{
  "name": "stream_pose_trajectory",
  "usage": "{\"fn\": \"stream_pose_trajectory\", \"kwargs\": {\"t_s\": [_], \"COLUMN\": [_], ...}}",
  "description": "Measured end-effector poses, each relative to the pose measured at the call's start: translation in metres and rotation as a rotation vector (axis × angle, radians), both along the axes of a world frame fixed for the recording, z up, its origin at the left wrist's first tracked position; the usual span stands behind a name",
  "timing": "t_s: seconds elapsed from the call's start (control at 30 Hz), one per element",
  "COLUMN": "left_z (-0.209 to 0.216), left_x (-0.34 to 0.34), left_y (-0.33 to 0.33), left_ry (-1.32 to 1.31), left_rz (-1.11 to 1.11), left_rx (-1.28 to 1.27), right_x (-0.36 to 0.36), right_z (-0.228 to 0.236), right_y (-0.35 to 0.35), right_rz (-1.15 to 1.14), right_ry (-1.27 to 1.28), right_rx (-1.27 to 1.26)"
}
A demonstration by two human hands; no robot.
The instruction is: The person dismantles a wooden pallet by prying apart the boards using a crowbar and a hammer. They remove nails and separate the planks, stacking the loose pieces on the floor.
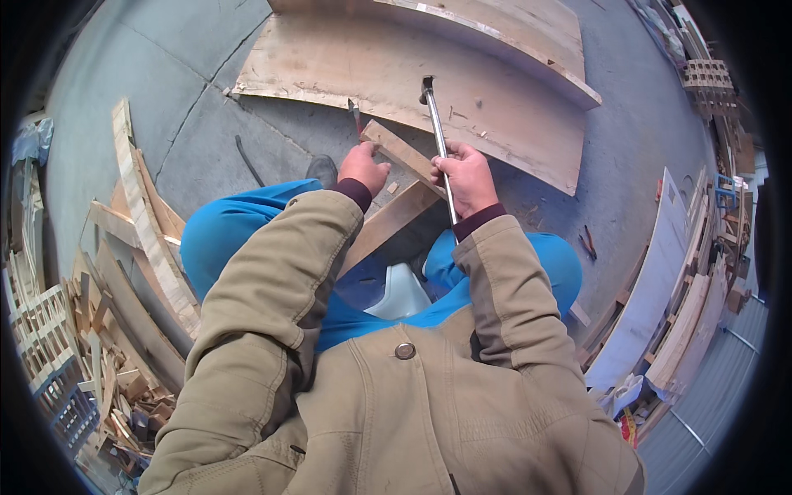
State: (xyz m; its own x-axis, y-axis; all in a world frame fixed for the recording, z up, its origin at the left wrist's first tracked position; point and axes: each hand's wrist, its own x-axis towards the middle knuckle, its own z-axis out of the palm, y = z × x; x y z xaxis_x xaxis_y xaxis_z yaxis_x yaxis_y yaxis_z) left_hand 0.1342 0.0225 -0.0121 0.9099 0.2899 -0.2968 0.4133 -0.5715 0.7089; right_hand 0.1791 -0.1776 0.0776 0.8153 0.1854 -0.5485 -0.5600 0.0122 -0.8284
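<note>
My right hand [467,177] is closed around the shiny metal shaft of a hammer [436,120]. The hammer's dark head points away from me, over a plywood sheet [330,74]. My left hand [364,171] has its fingers curled at the near-left end of a short wooden strip [402,151]. This strip slants across another wooden board [386,224] between my knees. Just beyond my left hand is a slim tool with a red handle [358,120], probably pincers; whether the hand touches it is unclear.
A long upright plank [503,47] runs across the plywood. Boards [147,206] lean at my left, above scrap wood [124,404]. Pliers [587,243] lie on the concrete at my right, near stacked boards [652,289]. A pale stool [400,293] shows under me.
</note>
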Motion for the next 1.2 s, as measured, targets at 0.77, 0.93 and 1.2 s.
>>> {"fn": "stream_pose_trajectory", "kwargs": {"t_s": [0.77,0.93,1.2], "left_z": [0.112,0.105,0.121], "left_x": [-0.116,-0.112,-0.106], "left_y": [-0.052,-0.054,-0.052], "left_ry": [-0.439,-0.474,-0.332], "left_rz": [-0.469,-0.573,-0.513], "left_rx": [-0.041,-0.05,-0.131], "right_x": [-0.119,-0.126,-0.121], "right_z": [0.027,0.036,0.021], "right_y": [-0.027,-0.022,-0.023], "right_rz": [0.067,0.035,0.072], "right_ry": [0.196,0.224,0.269], "right_rx": [0.224,0.22,0.349]}}
